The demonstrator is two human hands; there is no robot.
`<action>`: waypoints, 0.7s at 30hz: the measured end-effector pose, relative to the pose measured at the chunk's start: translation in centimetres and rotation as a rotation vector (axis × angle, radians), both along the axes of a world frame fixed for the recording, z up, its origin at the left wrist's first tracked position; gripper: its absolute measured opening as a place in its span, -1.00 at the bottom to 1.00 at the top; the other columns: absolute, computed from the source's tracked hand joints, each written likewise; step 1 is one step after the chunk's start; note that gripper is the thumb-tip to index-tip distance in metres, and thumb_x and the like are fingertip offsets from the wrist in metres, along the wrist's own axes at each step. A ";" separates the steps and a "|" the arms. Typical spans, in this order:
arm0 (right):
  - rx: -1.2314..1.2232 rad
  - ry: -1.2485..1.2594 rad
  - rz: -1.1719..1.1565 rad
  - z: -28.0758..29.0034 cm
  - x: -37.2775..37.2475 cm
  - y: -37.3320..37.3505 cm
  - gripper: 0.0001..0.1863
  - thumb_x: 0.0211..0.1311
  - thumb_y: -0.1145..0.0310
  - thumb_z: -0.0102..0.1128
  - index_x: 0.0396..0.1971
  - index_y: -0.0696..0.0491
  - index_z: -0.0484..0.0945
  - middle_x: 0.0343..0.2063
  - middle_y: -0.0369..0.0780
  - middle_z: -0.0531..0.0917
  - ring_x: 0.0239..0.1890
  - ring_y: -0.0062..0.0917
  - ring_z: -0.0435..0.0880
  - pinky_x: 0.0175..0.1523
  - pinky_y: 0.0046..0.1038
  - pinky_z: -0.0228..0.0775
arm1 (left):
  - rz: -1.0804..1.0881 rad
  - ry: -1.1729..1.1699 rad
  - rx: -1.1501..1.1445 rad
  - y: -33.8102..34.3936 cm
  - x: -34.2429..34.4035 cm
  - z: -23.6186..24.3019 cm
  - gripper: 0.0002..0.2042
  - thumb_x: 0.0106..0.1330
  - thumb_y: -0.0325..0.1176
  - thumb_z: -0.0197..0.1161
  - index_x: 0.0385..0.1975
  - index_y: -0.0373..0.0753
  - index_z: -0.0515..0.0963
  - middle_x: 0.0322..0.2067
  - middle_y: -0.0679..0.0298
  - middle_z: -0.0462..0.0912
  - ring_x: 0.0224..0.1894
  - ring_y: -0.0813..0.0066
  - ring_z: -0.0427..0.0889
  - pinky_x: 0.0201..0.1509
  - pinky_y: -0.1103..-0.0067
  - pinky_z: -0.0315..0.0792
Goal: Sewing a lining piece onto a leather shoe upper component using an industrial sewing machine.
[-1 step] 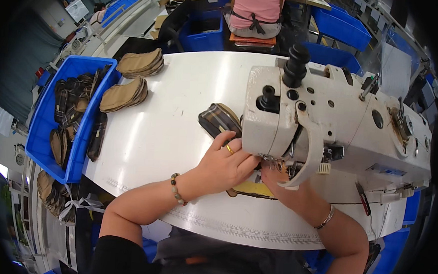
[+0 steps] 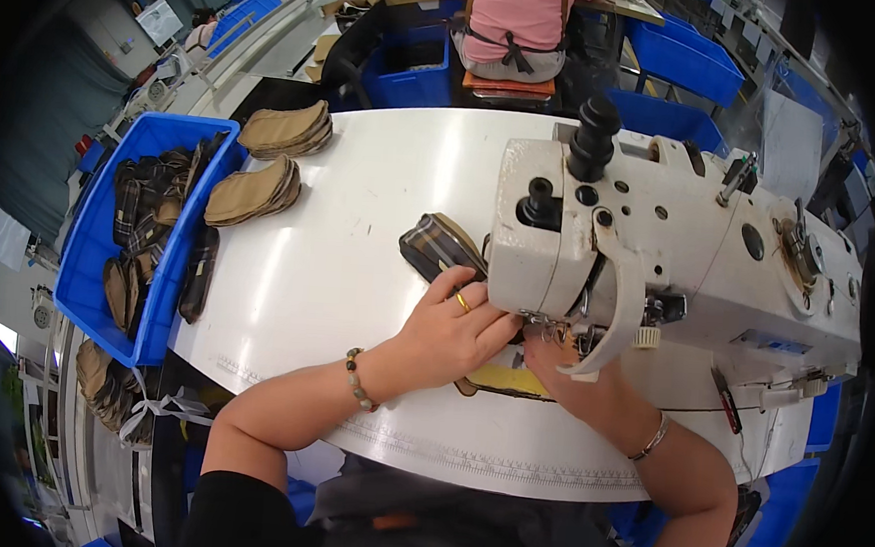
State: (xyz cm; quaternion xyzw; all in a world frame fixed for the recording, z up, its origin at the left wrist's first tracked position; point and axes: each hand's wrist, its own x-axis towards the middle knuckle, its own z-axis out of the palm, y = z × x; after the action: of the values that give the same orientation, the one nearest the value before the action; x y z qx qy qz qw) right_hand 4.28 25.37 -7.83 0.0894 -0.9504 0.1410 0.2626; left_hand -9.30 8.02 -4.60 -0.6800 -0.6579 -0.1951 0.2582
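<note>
Head view: plaid piece (image 2: 437, 248) on table (image 2: 317, 276), just left of machine (image 2: 535, 229); L hand (image 2: 451, 337) at its near edge. R hand (image 2: 564, 367) under machine, tips hidden. Grip, both: can't tell from here. Risk, I'd judge: piece drags, fingertips slip twd needle (hidden), puncture.

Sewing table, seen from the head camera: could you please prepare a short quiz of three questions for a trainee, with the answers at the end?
1. Where is the right hand?
A) on the red-handled tool
B) at the needle end of the sewing machine
C) on the person's lap

2. True or false: the left hand wears a gold ring.

3. How many stacks of tan pieces lie on the white table, near the blue bin at the left?

Key: 1. B; 2. True; 3. Two.
</note>
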 end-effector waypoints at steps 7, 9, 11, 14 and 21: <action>-0.038 0.108 0.026 0.5 -0.2 -0.5 -0.81 0.07 0.51 0.28 -0.26 0.08 0.66 -0.40 -0.25 0.70 -0.37 -0.38 0.72 -0.32 -0.33 0.53 | -0.081 -0.026 -0.087 -0.2 -0.2 -0.4 -0.76 0.04 -0.41 0.23 -0.27 -0.30 0.60 -0.30 0.25 0.67 -0.17 0.37 0.62 0.05 0.45 0.45; -0.017 0.129 0.020 -0.3 -0.1 -0.5 -0.81 -0.06 0.54 0.34 -0.36 0.13 0.63 -0.38 -0.23 0.69 -0.30 -0.35 0.70 -0.19 -0.23 0.53 | -0.077 -0.034 -0.098 -0.2 -0.2 -0.2 -0.77 0.05 -0.41 0.23 -0.27 -0.30 0.60 -0.31 0.25 0.66 -0.16 0.37 0.62 0.04 0.46 0.45; -0.223 0.026 -0.028 -1.2 0.2 -0.4 -0.81 0.25 0.43 0.22 -0.18 -0.02 0.72 -0.52 -0.22 0.71 -0.51 -0.40 0.74 -0.49 -0.39 0.51 | -0.075 -0.043 -0.111 -0.2 -0.1 0.0 -0.77 0.05 -0.41 0.23 -0.28 -0.30 0.60 -0.33 0.26 0.66 -0.16 0.37 0.63 0.04 0.47 0.45; -0.410 -0.108 -0.038 0.4 0.3 -0.6 -0.83 0.26 0.40 0.23 -0.19 -0.03 0.72 -0.59 -0.21 0.69 -0.55 -0.39 0.73 -0.49 -0.36 0.51 | -0.073 -0.064 -0.116 -0.2 -0.2 0.1 -0.78 0.05 -0.41 0.22 -0.28 -0.28 0.60 -0.35 0.27 0.66 -0.15 0.39 0.63 0.05 0.48 0.44; -0.199 -0.135 -0.076 1.0 1.9 -1.7 -0.82 0.19 0.41 0.25 -0.21 0.03 0.69 -0.56 -0.21 0.69 -0.56 -0.41 0.70 -0.50 -0.41 0.49 | -0.097 -0.131 -0.151 -0.6 -0.4 0.0 -0.75 0.04 -0.41 0.24 -0.25 -0.28 0.62 -0.31 0.27 0.69 -0.16 0.40 0.66 0.00 0.50 0.53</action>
State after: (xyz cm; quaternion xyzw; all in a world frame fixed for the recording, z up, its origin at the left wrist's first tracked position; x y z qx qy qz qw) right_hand 6.17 23.62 -6.87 0.0171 -0.9499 0.2300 0.2110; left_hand -9.74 7.38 -4.55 -0.7143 -0.6525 -0.2012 0.1532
